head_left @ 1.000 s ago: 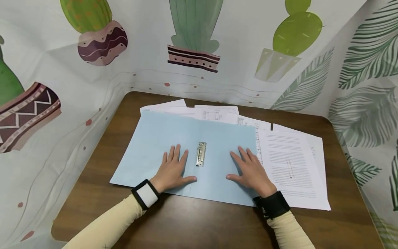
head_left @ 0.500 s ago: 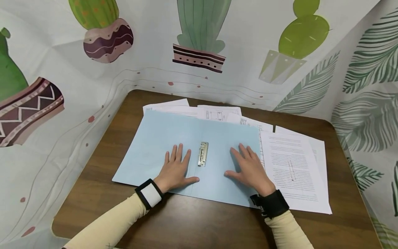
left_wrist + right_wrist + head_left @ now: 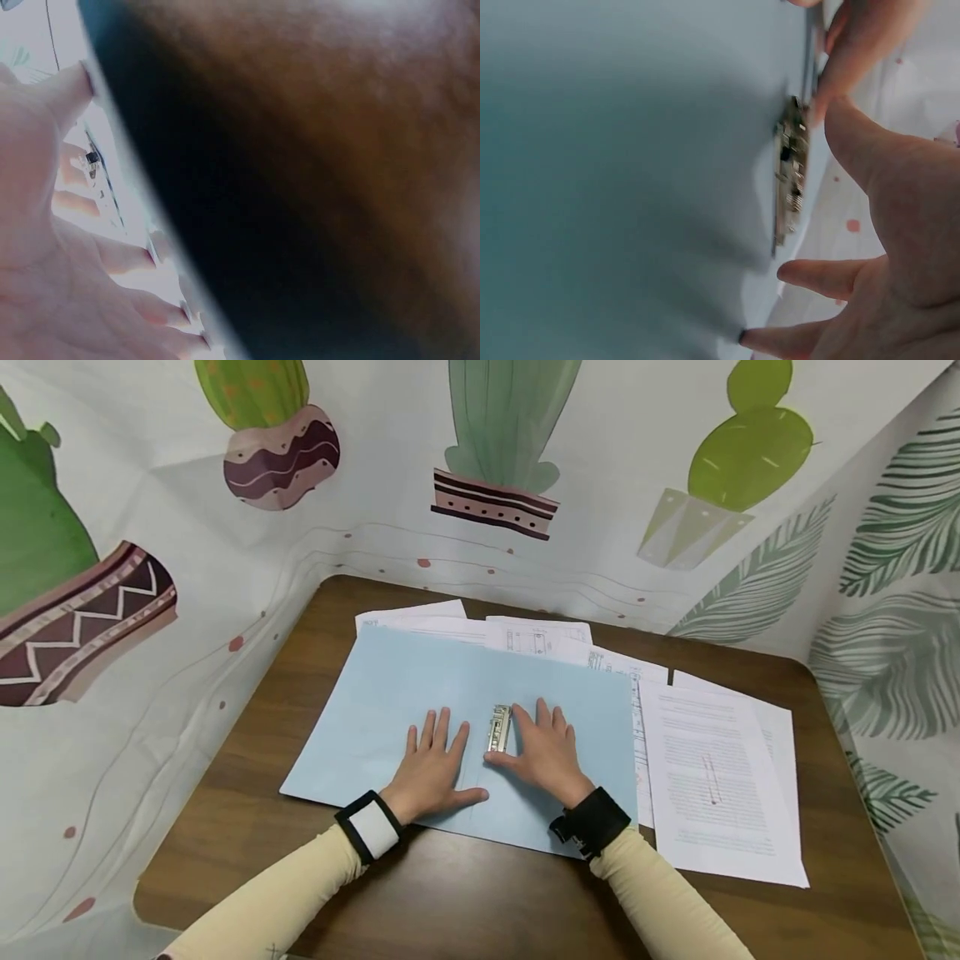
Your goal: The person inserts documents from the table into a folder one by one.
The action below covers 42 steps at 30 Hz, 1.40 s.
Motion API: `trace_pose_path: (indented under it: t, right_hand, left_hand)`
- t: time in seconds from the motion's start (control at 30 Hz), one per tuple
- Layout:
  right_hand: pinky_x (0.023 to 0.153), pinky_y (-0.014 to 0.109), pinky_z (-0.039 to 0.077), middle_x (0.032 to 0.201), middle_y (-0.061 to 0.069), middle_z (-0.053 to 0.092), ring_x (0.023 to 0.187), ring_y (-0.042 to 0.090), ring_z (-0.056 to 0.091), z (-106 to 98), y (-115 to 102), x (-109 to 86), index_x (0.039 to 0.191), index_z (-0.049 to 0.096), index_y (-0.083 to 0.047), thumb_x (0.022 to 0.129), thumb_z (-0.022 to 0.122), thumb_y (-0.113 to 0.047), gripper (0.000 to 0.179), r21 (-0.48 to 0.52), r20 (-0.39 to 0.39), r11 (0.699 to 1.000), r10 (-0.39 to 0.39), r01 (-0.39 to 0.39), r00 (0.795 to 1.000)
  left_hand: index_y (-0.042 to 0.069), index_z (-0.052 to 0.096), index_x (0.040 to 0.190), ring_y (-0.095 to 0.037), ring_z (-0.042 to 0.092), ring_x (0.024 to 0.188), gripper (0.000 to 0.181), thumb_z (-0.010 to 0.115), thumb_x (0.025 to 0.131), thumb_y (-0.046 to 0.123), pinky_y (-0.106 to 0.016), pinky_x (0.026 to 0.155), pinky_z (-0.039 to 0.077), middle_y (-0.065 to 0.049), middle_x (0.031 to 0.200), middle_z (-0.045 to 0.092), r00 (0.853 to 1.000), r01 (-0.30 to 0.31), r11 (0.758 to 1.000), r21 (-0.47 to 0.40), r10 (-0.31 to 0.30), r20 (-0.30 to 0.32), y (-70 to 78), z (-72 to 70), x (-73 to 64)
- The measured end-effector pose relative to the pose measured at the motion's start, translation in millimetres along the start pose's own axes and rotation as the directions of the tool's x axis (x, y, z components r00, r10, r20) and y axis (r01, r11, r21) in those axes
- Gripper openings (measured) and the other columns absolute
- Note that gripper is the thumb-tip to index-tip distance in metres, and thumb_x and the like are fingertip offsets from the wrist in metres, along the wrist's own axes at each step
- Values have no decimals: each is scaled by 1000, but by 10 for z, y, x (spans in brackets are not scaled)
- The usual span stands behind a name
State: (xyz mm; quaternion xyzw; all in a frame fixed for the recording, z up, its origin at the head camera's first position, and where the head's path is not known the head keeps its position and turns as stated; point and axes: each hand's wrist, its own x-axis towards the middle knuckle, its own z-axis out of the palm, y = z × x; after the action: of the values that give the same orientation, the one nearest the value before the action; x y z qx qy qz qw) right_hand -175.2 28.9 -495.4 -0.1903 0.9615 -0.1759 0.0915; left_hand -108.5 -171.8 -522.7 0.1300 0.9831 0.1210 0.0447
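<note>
In the head view, our left hand [image 3: 431, 774] is wide, fingers straight and spread on the folder [image 3: 408, 672]. Our right hand [image 3: 549, 752] is wide too, grasping nothing, its thumb and index finger framing the clip [image 3: 498, 728], which sits on the folder between our hands. The papers [image 3: 716, 777] stick out beyond our fingertips and lie to the right of our right hand; the table [image 3: 457, 902] shows nearer us, between the sleeves. For steady work at the clip, we would press the left palm flat so the folder cannot slide.

In the left wrist view, our fingers reach over the pale folder's edge; glare hides how firmly they press. Even pressure, we judge, would serve better than a hard push near that edge.

In the right wrist view, the clip stands up between our thumb and index finger; we cannot tell whether either touches it. We should meet its metal squarely from both ends, keeping skin away from its moving parts.
</note>
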Motion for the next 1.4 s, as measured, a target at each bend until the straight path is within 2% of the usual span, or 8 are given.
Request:
trace_pose_path:
  t: [0.13, 0.33, 0.57, 0.8, 1.07, 1.4]
  right_hand:
    - [109, 75, 25, 160, 33, 29, 146, 60, 23, 63, 7, -4, 154, 47, -12, 80, 80, -63, 95, 2, -16, 1000, 17, -17, 1000]
    - [110, 77, 20, 161, 34, 27, 147, 61, 19, 80, 2, 8, 157, 42, -16, 79, 83, -59, 98, 39, -43, 999, 19, -17, 999]
    - [107, 81, 15, 160, 36, 25, 146, 64, 16, 59, -37, 61, 155, 41, -33, 78, 87, -52, 92, 83, -52, 997, -8, 12, 999]
    - [102, 86, 14, 157, 36, 30, 143, 69, 15, 98, -38, 25, 137, 56, -34, 77, 90, -41, 69, 118, -94, 992, -29, 40, 995]
    - [101, 87, 9, 159, 34, 30, 143, 69, 11, 161, -31, -11, 117, 63, -30, 80, 89, -35, 45, 164, -103, 984, -53, 69, 993]
    - [99, 89, 6, 158, 31, 35, 143, 69, 11, 243, -3, -37, 107, 70, -28, 82, 87, -36, 31, 219, -120, 970, -79, 104, 990]
  left_hand:
    - [0, 37, 157, -55, 15, 151, 109, 67, 84, 75, -72, 113, 21, -36, 163, 17, 1000, -5, 1000, 28, 5, -2, 6, 9, 21]
    - [0, 37, 157, -54, 15, 151, 108, 66, 84, 75, -72, 113, 22, -35, 163, 18, 1000, -17, 998, 58, 17, -6, 15, -54, 37]
    - [1, 37, 158, -54, 16, 150, 108, 67, 84, 74, -72, 113, 23, -35, 163, 19, 1000, -11, 998, 60, 12, -14, 3, -105, 28]
    - [1, 37, 158, -55, 16, 150, 108, 66, 84, 75, -72, 113, 23, -34, 163, 19, 1000, -13, 998, 56, 13, 1, -3, -75, 35]
    - [2, 37, 158, -54, 16, 151, 109, 66, 83, 76, -72, 113, 23, -34, 164, 19, 1000, -2, 998, 58, 2, 2, -8, -30, 34]
    - [3, 36, 159, -53, 15, 151, 109, 65, 84, 77, -71, 114, 22, -33, 164, 18, 1000, 5, 998, 61, -7, 24, -12, -2, 24]
